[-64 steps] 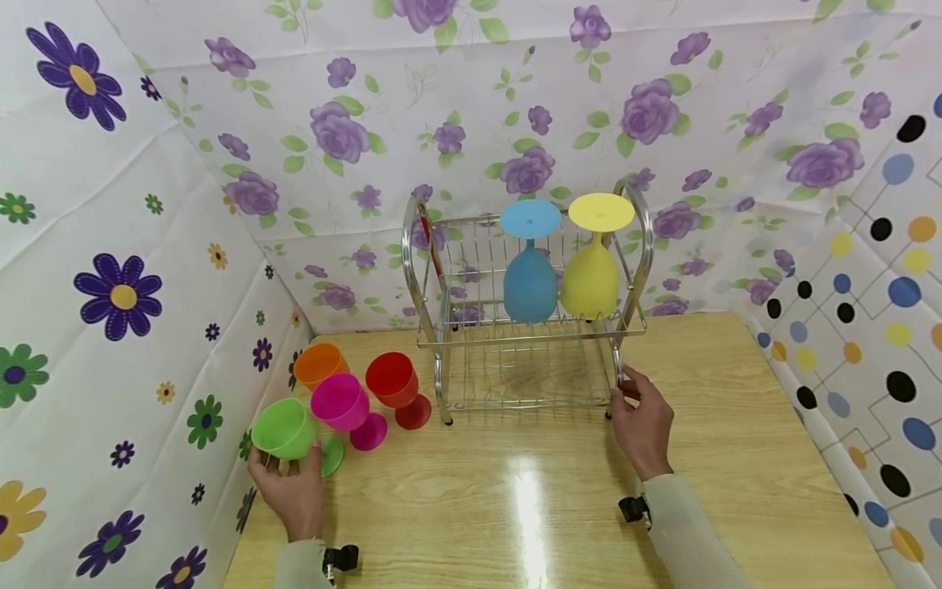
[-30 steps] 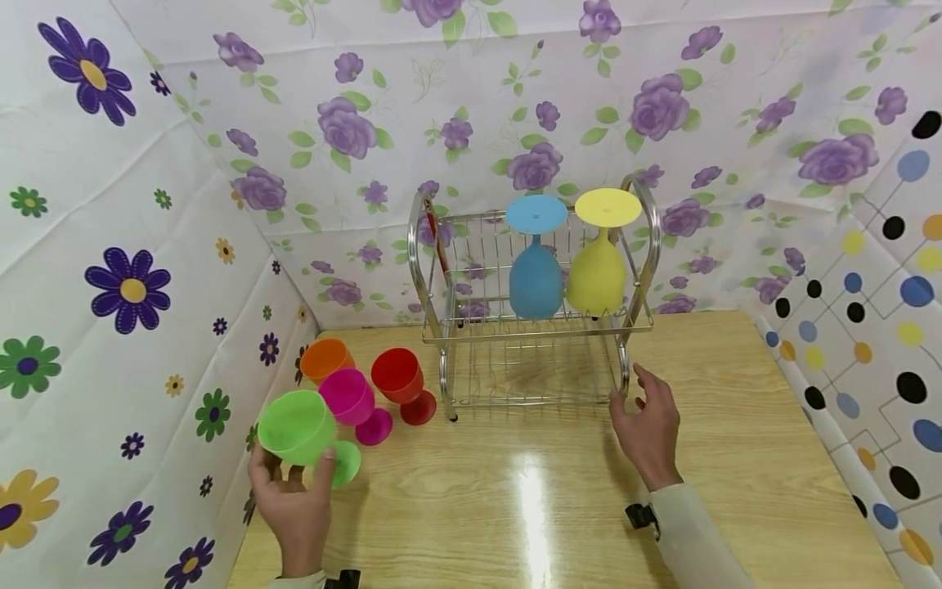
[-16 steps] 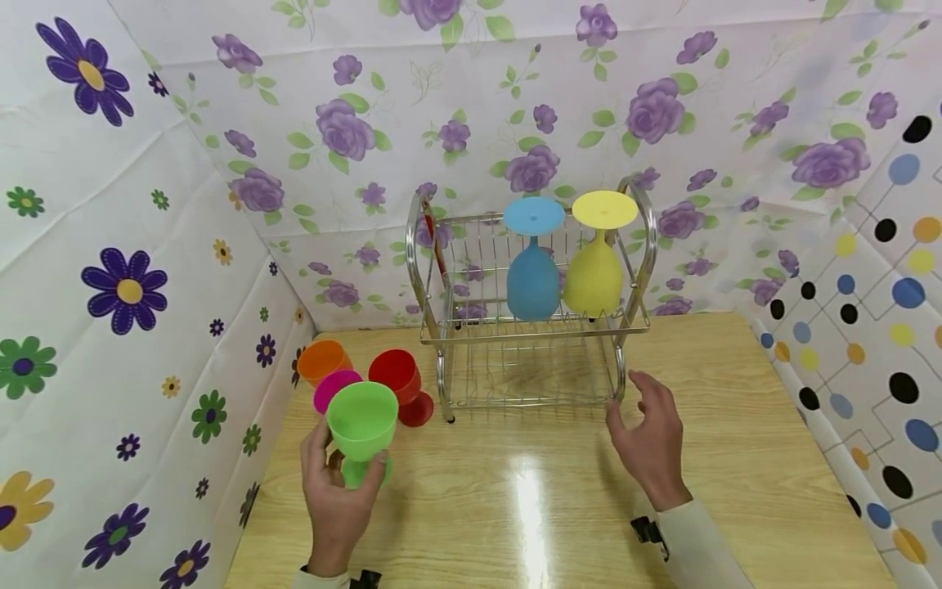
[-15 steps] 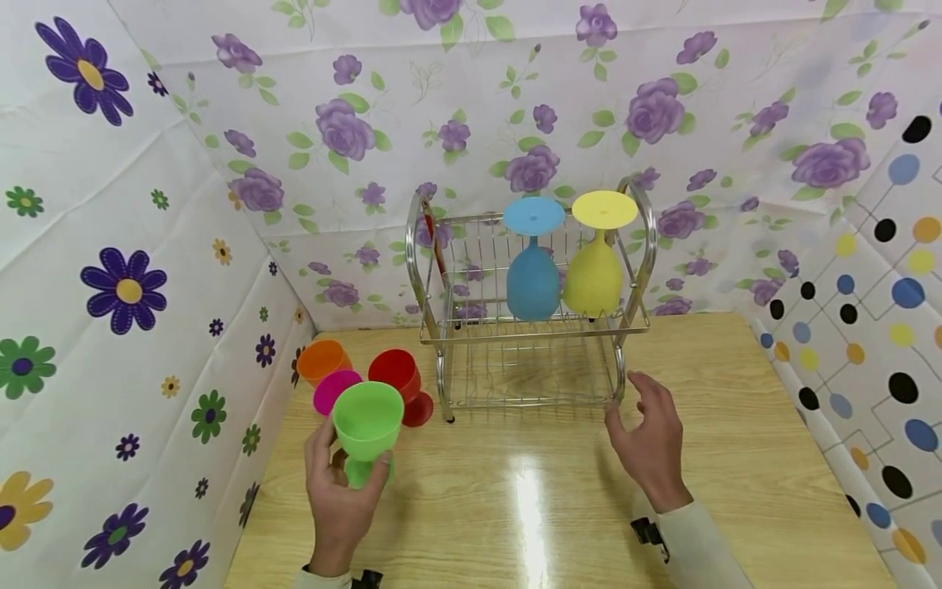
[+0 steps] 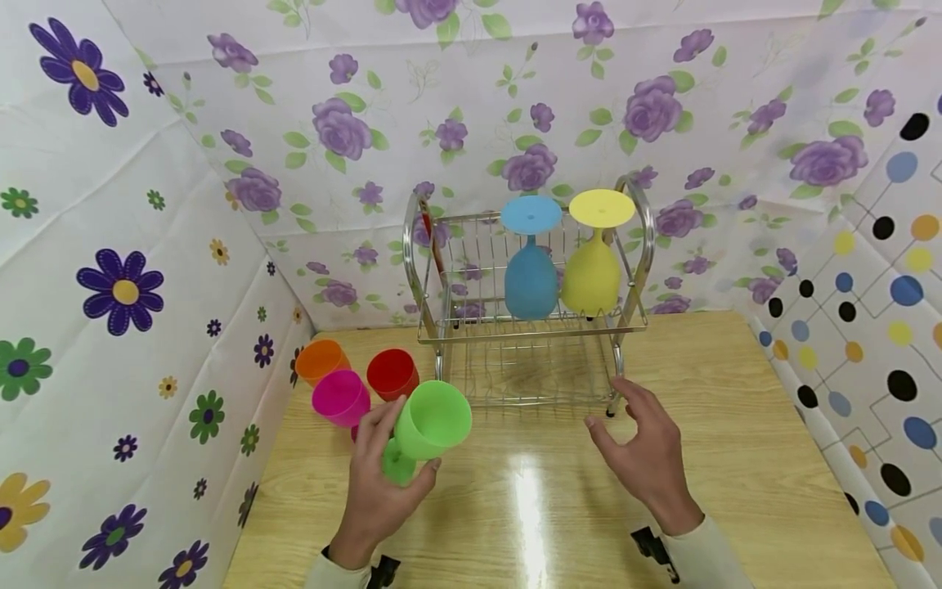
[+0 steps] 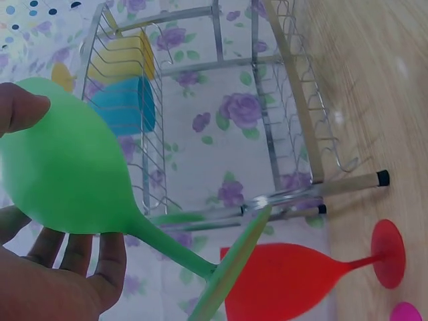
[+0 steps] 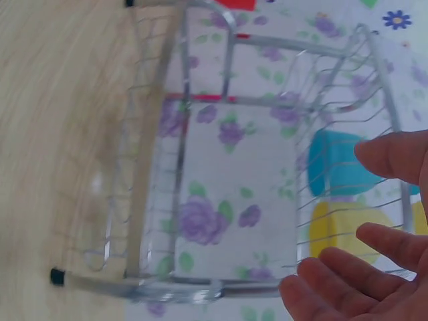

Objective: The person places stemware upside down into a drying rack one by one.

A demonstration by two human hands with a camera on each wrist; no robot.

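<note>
My left hand [image 5: 383, 491] grips a green plastic goblet [image 5: 434, 419] by its bowl, above the table and in front of the rack. The goblet leans, its mouth facing up and to the right. In the left wrist view the thumb and fingers lie around the green bowl [image 6: 67, 160], with stem and foot free. My right hand [image 5: 651, 458] holds nothing; its fingers are spread near the rack's right front leg. On the upper tier of the metal dish rack [image 5: 530, 337], a blue goblet [image 5: 531, 282] and a yellow goblet [image 5: 591, 278] stand upside down, side by side.
At the left, an orange goblet [image 5: 321, 361], a magenta goblet [image 5: 341, 397] and a red goblet [image 5: 392, 373] stand together on the wooden table [image 5: 589, 523]. Flowered cloth [image 5: 441, 98] hangs close behind the rack, with patterned cloth along both sides.
My left hand has lifted the green goblet from the left group and carried it right, tilting it. The right hand has let go of the rack's leg and moved slightly toward me.
</note>
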